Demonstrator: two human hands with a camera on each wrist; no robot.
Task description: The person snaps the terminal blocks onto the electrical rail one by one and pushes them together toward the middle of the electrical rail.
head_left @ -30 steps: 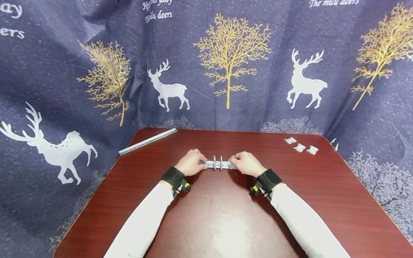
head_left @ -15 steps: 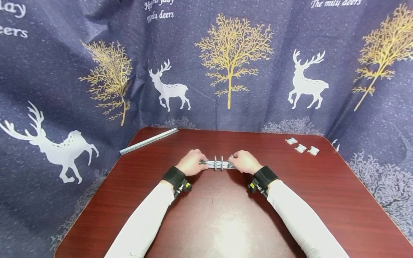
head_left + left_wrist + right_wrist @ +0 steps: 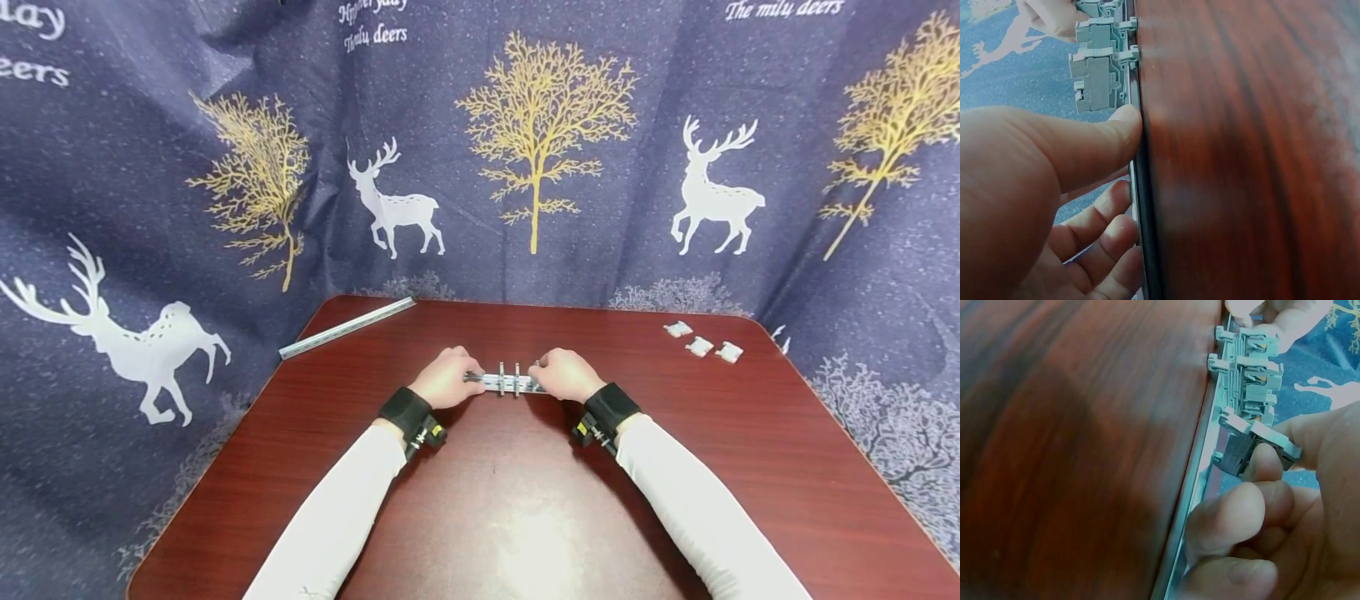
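Note:
A short slotted metal DIN rail [image 3: 491,382] lies across the middle of the table, two grey terminal blocks [image 3: 517,380] standing side by side on it. My left hand [image 3: 447,380] grips the rail's left end; in the left wrist view the thumb [image 3: 1124,128] presses on it and the fingers curl from the other side. Near the right part of the rail my right hand [image 3: 567,375] pinches another grey terminal block [image 3: 1259,440]. In the right wrist view this block sits tilted at the rail, close beside the mounted ones, its lower part partly covered by a fingertip.
A longer metal rail [image 3: 345,327] lies slanted along the table's back left edge. Several loose pale blocks [image 3: 699,346] lie at the back right. Behind the dark red table [image 3: 480,500] hangs a blue curtain [image 3: 465,208] printed with deer and trees.
My right hand has moved slightly left along the rail with the terminal block, nearer to the mounted ones. The left hand keeps its grip on the rail.

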